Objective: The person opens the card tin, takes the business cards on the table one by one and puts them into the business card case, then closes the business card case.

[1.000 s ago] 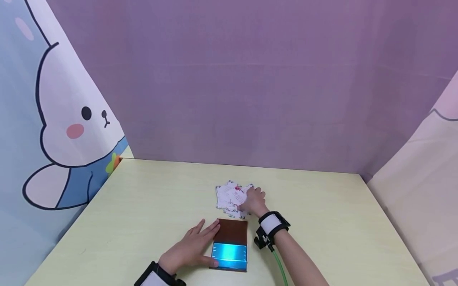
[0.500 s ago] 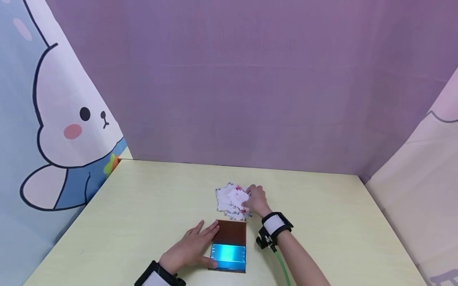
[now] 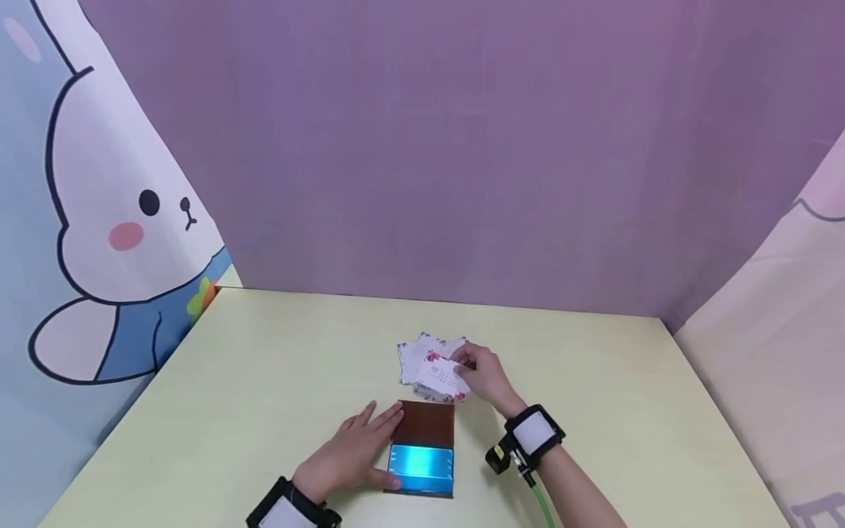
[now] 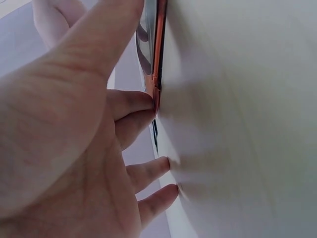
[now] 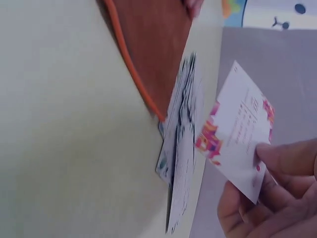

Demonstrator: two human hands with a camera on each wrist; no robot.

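While left hand steadies case, fingers pinch card.

The card I pinched was thin printed paper; the case looked like brown leather with a glossy lining (mirror-bright blue); the desk was smooth and matt.

I'm looking down on a pale yellow-green flat tabletop, smooth with a soft sheen. Near its middle lies a fanned pile of white printed cards with red and dark floral marks. Just in front of that pile, nearly touching it, an open brown card case with a shiny blue inner panel lies flat on the surface, its orange edge showing in the wrist views.
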